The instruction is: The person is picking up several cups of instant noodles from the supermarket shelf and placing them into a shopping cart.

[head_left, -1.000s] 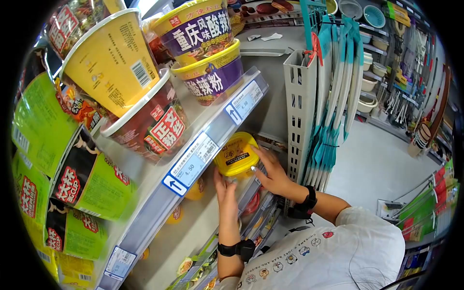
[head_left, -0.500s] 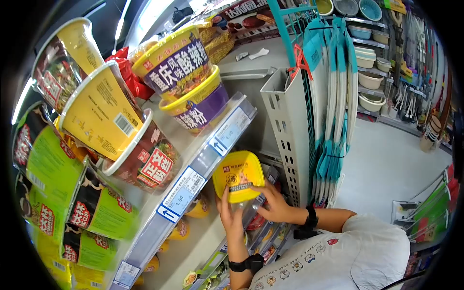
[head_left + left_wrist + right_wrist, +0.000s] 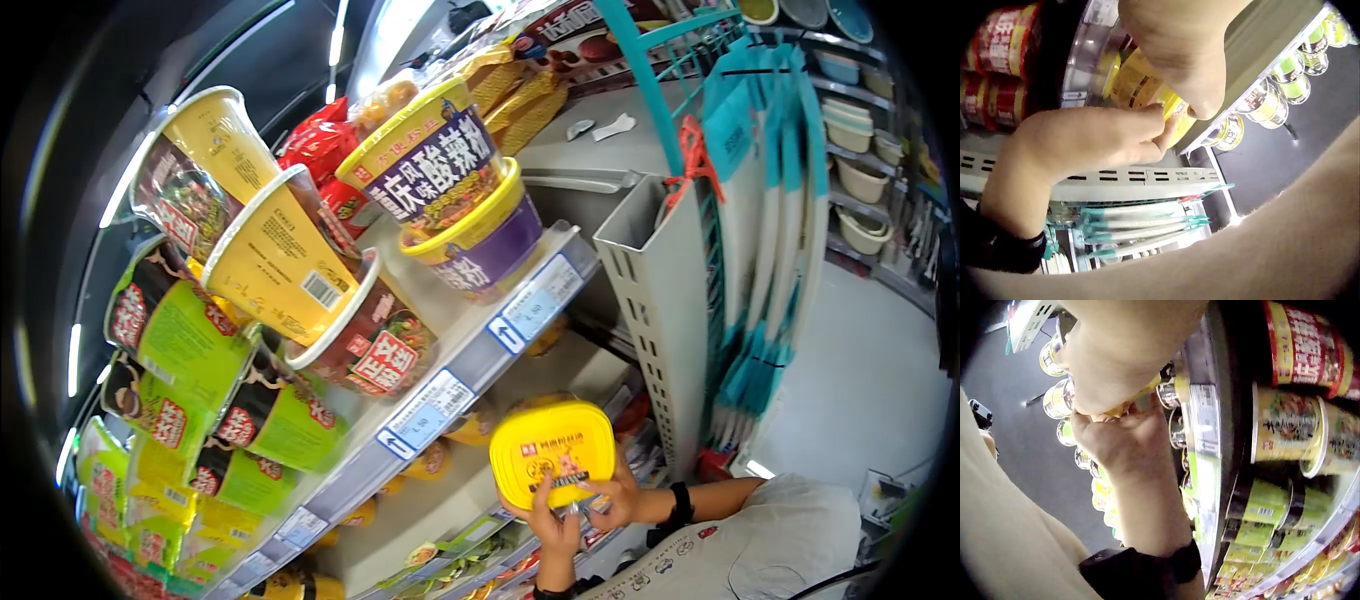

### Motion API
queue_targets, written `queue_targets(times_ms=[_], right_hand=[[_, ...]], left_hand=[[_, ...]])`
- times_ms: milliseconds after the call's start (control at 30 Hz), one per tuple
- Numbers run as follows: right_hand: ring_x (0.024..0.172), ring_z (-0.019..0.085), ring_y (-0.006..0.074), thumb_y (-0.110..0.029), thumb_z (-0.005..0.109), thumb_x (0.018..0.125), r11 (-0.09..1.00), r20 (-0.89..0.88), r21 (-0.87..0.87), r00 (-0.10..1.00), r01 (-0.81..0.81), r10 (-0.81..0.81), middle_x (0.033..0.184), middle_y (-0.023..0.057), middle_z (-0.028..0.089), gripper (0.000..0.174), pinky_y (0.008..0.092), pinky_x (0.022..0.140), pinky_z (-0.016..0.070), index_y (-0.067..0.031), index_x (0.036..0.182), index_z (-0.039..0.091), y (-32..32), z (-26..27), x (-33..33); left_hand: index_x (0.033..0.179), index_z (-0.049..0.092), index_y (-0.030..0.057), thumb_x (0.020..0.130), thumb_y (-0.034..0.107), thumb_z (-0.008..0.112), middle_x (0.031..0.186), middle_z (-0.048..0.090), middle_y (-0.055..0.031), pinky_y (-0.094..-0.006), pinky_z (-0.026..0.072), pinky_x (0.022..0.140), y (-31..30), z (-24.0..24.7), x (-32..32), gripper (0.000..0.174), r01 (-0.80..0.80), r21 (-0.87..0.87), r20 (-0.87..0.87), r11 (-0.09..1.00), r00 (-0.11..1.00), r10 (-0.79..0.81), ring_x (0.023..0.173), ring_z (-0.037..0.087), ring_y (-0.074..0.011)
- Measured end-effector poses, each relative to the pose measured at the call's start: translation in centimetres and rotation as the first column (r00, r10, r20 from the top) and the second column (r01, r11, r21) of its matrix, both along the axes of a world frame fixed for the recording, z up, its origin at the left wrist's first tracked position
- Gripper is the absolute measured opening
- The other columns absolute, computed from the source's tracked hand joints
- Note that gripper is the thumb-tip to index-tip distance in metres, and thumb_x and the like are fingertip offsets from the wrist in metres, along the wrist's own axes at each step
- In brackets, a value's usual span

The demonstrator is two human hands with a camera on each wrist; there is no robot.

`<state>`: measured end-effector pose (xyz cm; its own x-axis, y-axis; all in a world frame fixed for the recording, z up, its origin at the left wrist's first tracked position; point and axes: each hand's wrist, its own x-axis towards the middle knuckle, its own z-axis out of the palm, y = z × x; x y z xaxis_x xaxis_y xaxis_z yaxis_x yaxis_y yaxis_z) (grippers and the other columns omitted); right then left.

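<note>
A yellow square-lidded instant noodle tub [image 3: 545, 450] is held in both hands just in front of the shelf edge, its printed lid facing the head camera. The left hand [image 3: 552, 528] grips its lower side, with fingertips over the lid's near edge. At the lower right corner, the right hand [image 3: 618, 495] holds it with curled fingers and thumb. In the left wrist view the tub [image 3: 1138, 84] shows between the left hand [image 3: 1188, 59] and the right hand [image 3: 1097, 134]. The right wrist view leaves it mostly hidden behind the hands.
Stacked noodle cups [image 3: 285, 265] and purple-yellow bowls [image 3: 470, 240] crowd the upper shelf, behind a lip with price tags [image 3: 425, 415]. More yellow tubs stand on the shelf below. A perforated post [image 3: 655, 330] and hanging teal-and-white goods [image 3: 765, 270] flank the right side.
The tub has come out from near the upper shelf toward the person, and its lid has tilted up to face the head camera. Both hands have moved with it, and the head view has shifted.
</note>
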<state>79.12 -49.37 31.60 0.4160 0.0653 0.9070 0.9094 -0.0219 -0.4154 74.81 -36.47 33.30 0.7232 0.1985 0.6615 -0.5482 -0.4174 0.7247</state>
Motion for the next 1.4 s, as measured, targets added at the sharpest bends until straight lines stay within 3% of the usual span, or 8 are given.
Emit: queue_targets(times_ms=[267, 500, 633, 667, 900, 1067, 1167, 1400], right_hand=[[0.118, 0.034, 0.0473, -0.034, 0.060, 0.072, 0.956, -0.029, -0.071, 0.959, -0.283, 0.282, 0.127, 0.0278, 0.036, 0.045, 0.0596, 0.096, 0.0221, -0.0175, 0.113, 0.051, 2.5, -0.6, -4.7], [0.119, 0.033, 0.0485, -0.029, 0.057, 0.068, 0.898, 0.064, -0.110, 0.898, -0.427, 0.435, 0.127, 0.0325, 0.034, 0.046, 0.0600, 0.098, 0.0185, -0.0149, 0.111, 0.054, 8.9, -0.5, -12.2], [0.119, 0.034, 0.0491, -0.030, 0.056, 0.069, 0.827, 0.068, -0.162, 0.830, -0.539, 0.554, 0.127, 0.0349, 0.034, 0.041, 0.0592, 0.099, 0.0182, -0.0140, 0.107, 0.059, 14.2, -0.1, -20.5], [0.119, 0.034, 0.0492, -0.029, 0.055, 0.069, 0.801, 0.065, -0.163, 0.804, -0.576, 0.591, 0.127, 0.0356, 0.034, 0.041, 0.0590, 0.099, 0.0182, -0.0138, 0.106, 0.060, 15.7, -0.2, -22.9], [0.120, 0.034, 0.0478, -0.029, 0.053, 0.072, 0.505, -0.071, -0.211, 0.529, -0.837, 0.846, 0.127, 0.0358, 0.035, 0.034, 0.0572, 0.100, 0.0186, -0.0140, 0.101, 0.064, 24.2, -0.4, -39.6], [0.121, 0.038, 0.0410, -0.027, 0.055, 0.071, 0.248, -0.045, -0.373, 0.285, -0.894, 0.958, 0.129, 0.0316, 0.037, 0.037, 0.0541, 0.101, 0.0198, -0.0122, 0.104, 0.063, 28.5, -0.2, -49.0], [0.120, 0.038, 0.0416, -0.027, 0.054, 0.071, 0.087, -0.197, -0.353, 0.165, -0.932, 0.966, 0.129, 0.0317, 0.037, 0.037, 0.0542, 0.101, 0.0200, -0.0125, 0.104, 0.063, 30.5, 0.2, -53.3], [0.114, 0.045, 0.0388, -0.021, 0.055, 0.072, 0.004, -0.294, -0.371, 0.122, -0.928, 0.948, 0.123, 0.0256, 0.046, 0.053, 0.0476, 0.099, 0.0284, 0.0017, 0.119, 0.047, 37.8, -1.6, -57.7]], left_hand=[[0.125, 0.042, 0.0021, 0.080, 0.024, 0.053, 0.134, 0.014, -0.0285, -0.0438, 0.0224, 0.103, 1.7, 0.9, -9.0, 0.051, -0.300, 0.252, 0.007, 0.920, 0.951, 0.308, 0.122, 0.031, -0.0386], [0.122, 0.050, 0.0070, 0.071, 0.028, 0.059, 0.133, 0.014, -0.0344, -0.0498, 0.0190, 0.102, 6.2, -0.9, -19.1, 0.056, -0.530, 0.119, 0.106, 0.840, 0.848, 0.520, 0.123, 0.022, -0.0473], [0.138, 0.013, -0.0022, 0.078, 0.037, 0.057, 0.142, 0.008, -0.0223, -0.0402, 0.0161, 0.105, 10.3, -2.3, -29.0, 0.084, -0.602, -0.032, 0.066, 0.798, 0.795, 0.603, 0.130, 0.020, -0.0326], [0.139, -0.001, -0.0029, 0.079, 0.037, 0.058, 0.138, 0.020, -0.0168, -0.0377, 0.0196, 0.104, 11.5, -2.7, -31.9, 0.093, -0.629, -0.063, 0.056, 0.775, 0.773, 0.632, 0.127, 0.027, -0.0271], [0.139, 0.010, -0.0040, 0.075, 0.003, 0.053, 0.112, 0.042, -0.0162, -0.0350, 0.0354, 0.090, 14.5, -0.1, -51.5, 0.077, -0.915, -0.228, -0.191, 0.333, 0.377, 0.906, 0.101, 0.046, -0.0246], [0.134, 0.028, -0.0018, 0.080, 0.009, 0.057, 0.102, 0.045, -0.0172, -0.0347, 0.0390, 0.083, 14.9, -0.8, -61.5, 0.062, -0.994, -0.026, -0.315, -0.106, -0.092, 0.945, 0.094, 0.049, -0.0295], [0.128, 0.035, -0.0034, 0.081, 0.008, 0.056, 0.110, 0.047, -0.0192, -0.0361, 0.0372, 0.090, 14.5, -0.7, -65.1, 0.053, -0.977, -0.012, -0.505, -0.215, -0.180, 0.844, 0.104, 0.048, -0.0294], [0.112, 0.047, -0.0015, 0.082, 0.021, 0.058, 0.097, 0.057, -0.0234, -0.0401, 0.0441, 0.075, 18.5, -3.7, -69.8, 0.040, -0.969, 0.070, -0.553, -0.237, -0.235, 0.800, 0.088, 0.056, -0.0368]])
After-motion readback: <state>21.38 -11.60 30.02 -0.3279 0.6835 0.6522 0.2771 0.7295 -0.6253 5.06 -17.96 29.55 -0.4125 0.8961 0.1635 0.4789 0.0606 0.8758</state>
